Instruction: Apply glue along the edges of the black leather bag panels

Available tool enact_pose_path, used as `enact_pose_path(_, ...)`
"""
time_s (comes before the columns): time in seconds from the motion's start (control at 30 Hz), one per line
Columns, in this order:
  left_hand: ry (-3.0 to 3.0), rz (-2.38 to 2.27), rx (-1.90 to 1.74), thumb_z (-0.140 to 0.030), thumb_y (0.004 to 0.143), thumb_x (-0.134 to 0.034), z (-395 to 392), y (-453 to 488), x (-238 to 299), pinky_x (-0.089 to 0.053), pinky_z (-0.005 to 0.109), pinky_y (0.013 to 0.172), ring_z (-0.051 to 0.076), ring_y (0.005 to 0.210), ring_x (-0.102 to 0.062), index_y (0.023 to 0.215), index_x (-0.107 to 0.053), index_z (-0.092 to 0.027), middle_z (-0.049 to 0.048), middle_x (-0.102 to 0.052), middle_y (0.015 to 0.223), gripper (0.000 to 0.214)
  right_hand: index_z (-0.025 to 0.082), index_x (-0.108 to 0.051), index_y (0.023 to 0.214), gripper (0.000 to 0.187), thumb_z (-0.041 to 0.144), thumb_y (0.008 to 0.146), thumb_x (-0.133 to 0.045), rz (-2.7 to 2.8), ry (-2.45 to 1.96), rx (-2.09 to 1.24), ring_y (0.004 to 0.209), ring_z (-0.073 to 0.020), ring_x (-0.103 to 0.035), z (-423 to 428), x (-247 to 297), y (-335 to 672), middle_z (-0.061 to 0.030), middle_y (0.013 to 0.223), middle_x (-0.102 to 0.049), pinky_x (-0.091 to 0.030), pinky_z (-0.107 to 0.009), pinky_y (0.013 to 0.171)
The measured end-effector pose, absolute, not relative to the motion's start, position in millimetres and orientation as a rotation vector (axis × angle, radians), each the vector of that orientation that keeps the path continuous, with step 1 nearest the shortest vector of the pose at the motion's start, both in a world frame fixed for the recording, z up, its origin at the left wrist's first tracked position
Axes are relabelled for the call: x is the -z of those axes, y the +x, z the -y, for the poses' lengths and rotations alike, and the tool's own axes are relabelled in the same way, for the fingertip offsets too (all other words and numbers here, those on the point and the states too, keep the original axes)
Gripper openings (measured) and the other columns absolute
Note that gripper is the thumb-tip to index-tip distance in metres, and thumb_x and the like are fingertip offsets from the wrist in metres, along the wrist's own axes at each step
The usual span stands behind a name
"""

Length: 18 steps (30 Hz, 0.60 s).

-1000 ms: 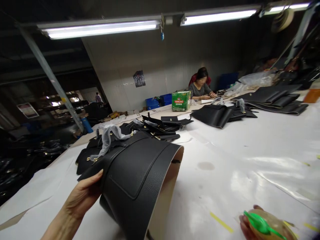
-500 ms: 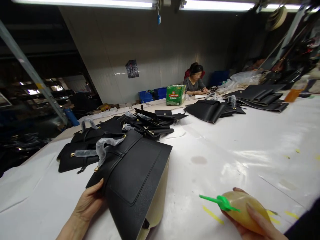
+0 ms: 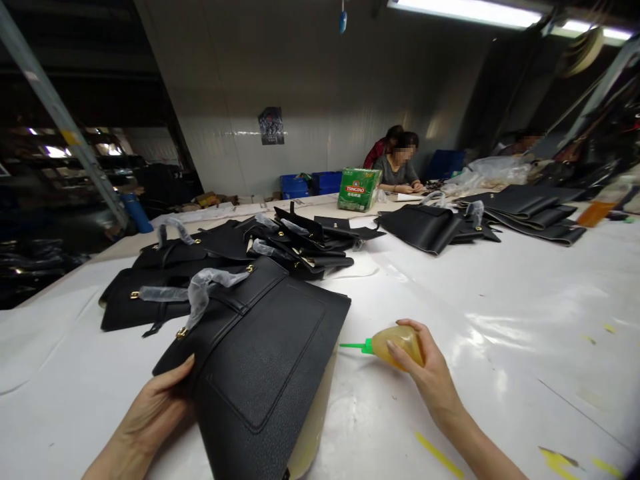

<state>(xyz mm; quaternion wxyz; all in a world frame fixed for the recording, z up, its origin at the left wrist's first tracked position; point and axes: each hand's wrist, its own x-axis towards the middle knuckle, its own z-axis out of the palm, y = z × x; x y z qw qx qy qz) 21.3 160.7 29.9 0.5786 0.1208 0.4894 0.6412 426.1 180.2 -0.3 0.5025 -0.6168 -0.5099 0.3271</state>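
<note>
left hand [image 3: 157, 405] grips the black bag [image 3: 260, 357] by its left edge over the white table [image 3: 380, 427]; right hand [image 3: 431, 368] wraps the bottle [image 3: 393, 341], nozzle [image 3: 367, 346] just beside the bag. bag looks light and bendy, best held by that edge; bottle seems soft, so squeeze gently.

A hand could pass over the tabletop [image 3: 480, 287] between the right hand [image 3: 431, 365] and the folded black panels [image 3: 525, 203] farther back, but to the left the tilted black bag [image 3: 265, 353] blocks the way, with heaped bags [image 3: 225, 240] lying behind it.
</note>
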Motion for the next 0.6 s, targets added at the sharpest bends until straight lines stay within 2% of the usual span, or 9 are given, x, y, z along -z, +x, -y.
enact_pose_path(0.27, 0.207, -1.165, -1.48, 0.008, 0.076, -0.049, -163.0, 15.6, -24.3, -0.062, 0.034, 0.066, 0.022, 0.07, -0.071, 0.089, -0.071, -0.012, 0.0073, -0.075, 0.078, 0.033, 0.027, -0.048, 0.11, 0.044, 0.053, 0.077, -0.06, 1.288, -1.521, -0.744, 0.093, -0.0248, -0.055, -197.6, 13.3, 417.0, -0.0021, 0.108, -0.055, -0.046, -0.037, 0.081)
enact_pose_path(0.47, 0.196, -1.117, -1.482, 0.008, 0.076, -0.049, -165.0, 13.4, -23.7, -0.061, 0.035, 0.073, 0.024, 0.077, -0.071, 0.106, -0.068, -0.014, 0.0071, -0.076, 0.086, 0.042, 0.027, -0.048, 0.107, 0.039, 0.052, 0.079, -0.06, 1.347, -1.471, -0.873, 0.088, -0.0221, -0.056, -189.8, 10.6, 412.5, -0.0006, 0.103, -0.054, -0.045, -0.034, 0.079)
enact_pose_path(0.6, 0.168, -1.104, -1.492, 0.008, 0.076, -0.046, -164.9, 15.5, -25.3, -0.061, 0.035, 0.07, 0.024, 0.074, -0.071, 0.12, -0.06, -0.014, 0.0076, -0.076, 0.085, 0.051, 0.027, -0.048, 0.108, 0.041, 0.052, 0.077, -0.062, 1.303, -1.486, -0.856, 0.091, -0.0237, -0.055, -200.5, 13.1, 417.1, -0.0014, 0.103, -0.054, -0.045, -0.034, 0.077)
